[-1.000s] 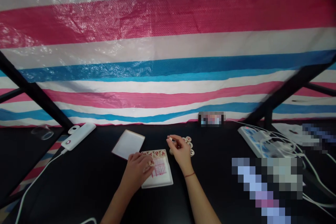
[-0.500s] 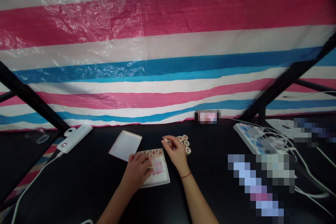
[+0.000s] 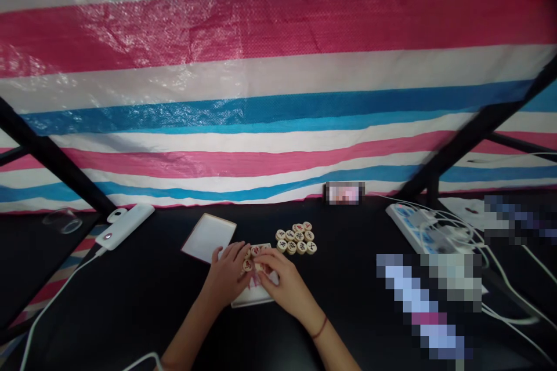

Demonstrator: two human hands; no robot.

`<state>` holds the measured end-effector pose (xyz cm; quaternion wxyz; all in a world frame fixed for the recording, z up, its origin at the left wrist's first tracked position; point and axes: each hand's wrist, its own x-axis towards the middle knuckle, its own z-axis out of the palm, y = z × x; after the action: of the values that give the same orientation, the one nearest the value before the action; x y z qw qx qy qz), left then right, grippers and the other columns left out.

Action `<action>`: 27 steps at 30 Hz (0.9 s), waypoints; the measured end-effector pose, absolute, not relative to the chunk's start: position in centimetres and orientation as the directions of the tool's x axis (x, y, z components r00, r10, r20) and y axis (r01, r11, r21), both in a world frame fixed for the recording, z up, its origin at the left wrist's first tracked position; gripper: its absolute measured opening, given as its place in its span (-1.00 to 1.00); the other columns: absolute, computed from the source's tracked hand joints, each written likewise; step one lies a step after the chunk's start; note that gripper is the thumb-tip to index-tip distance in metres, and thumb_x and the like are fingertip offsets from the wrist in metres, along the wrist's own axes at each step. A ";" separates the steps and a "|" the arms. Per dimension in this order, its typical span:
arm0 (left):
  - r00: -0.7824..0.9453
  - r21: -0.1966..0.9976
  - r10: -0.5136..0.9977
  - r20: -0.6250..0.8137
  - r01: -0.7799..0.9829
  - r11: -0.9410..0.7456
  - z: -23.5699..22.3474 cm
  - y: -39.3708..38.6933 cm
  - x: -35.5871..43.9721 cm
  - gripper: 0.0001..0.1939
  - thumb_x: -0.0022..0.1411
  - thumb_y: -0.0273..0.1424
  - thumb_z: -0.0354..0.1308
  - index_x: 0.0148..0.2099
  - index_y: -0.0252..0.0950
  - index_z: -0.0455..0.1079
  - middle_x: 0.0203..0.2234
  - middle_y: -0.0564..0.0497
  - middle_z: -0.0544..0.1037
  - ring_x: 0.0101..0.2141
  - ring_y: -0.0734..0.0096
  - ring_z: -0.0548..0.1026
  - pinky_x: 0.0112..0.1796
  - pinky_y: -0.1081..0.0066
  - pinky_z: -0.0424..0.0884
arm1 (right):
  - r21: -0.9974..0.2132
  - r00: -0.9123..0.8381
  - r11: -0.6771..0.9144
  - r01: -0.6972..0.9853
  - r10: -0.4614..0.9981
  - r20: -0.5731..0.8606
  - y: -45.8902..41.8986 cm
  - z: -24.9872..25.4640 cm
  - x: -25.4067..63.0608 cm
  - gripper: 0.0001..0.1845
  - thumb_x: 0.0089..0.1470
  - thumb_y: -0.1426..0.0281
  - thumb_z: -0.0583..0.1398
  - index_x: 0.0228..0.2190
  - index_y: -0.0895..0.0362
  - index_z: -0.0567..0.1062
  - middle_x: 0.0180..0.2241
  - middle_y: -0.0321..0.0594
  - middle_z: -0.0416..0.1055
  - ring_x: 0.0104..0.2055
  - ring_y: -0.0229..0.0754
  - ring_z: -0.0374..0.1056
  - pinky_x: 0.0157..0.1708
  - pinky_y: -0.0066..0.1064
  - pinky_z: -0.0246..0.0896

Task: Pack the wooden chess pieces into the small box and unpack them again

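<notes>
A shallow white box [image 3: 257,303] lies on the black table, with round Chinese chess pieces bearing red characters in its far part. My left hand [image 3: 227,273] rests over the box's left side, fingers stretched out and touching pieces there. A red-marked piece [image 3: 247,265] shows beside its fingertips. Above the box's right side, my right hand [image 3: 285,280] pinches a Chinese chess piece [image 3: 261,267], mostly covered by the fingers. Right of the box's far edge, a group of Chinese chess pieces [image 3: 299,236] stands in short stacks, most with black characters and some with red ones.
Left of the box lies its open lid [image 3: 209,236]. A phone-like device [image 3: 345,193] stands at the back. A white power strip [image 3: 404,223] with tangled cables is on the right, and a white device [image 3: 126,226] with a cable on the left. Striped sheeting [image 3: 270,174] hangs behind.
My right hand has moved left and nearer, from the loose pieces to the box, uncovering the stacks. My left hand stays at the box's left side, its fingers now more stretched out.
</notes>
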<state>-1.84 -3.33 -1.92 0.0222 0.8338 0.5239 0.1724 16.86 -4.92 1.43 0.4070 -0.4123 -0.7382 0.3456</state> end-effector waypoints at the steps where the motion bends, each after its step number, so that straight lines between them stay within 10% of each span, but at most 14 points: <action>1: 0.389 0.237 0.886 0.251 0.863 -0.446 -1.8 -3.3 -1.8 -0.54 0.22 -0.31 0.06 0.16 -0.23 0.30 0.09 -0.12 0.45 0.06 0.15 0.38 0.06 0.12 0.16 | -0.834 -0.346 0.427 0.350 0.886 0.309 -5.1 1.4 16.8 -0.73 0.08 0.53 0.14 -0.17 0.08 0.49 -0.13 -0.15 0.43 -0.05 -0.18 0.36 -0.01 -0.36 0.28; 27: 0.437 0.392 0.895 0.086 0.811 -0.434 -1.3 -2.6 -2.3 -0.36 0.05 -0.33 0.22 0.20 -0.28 0.22 0.12 -0.18 0.37 0.12 0.10 0.31 0.12 0.12 0.23 | -0.562 -0.452 0.550 0.618 0.833 0.319 -4.2 -1.4 14.9 -0.76 0.06 0.62 0.10 -0.29 0.10 0.46 -0.18 -0.14 0.42 -0.16 -0.15 0.36 -0.13 -0.31 0.32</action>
<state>-2.30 -2.65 -1.29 0.1481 0.8347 0.5110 0.1421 14.91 -4.19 -1.38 0.2892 -0.4364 -0.8314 0.1860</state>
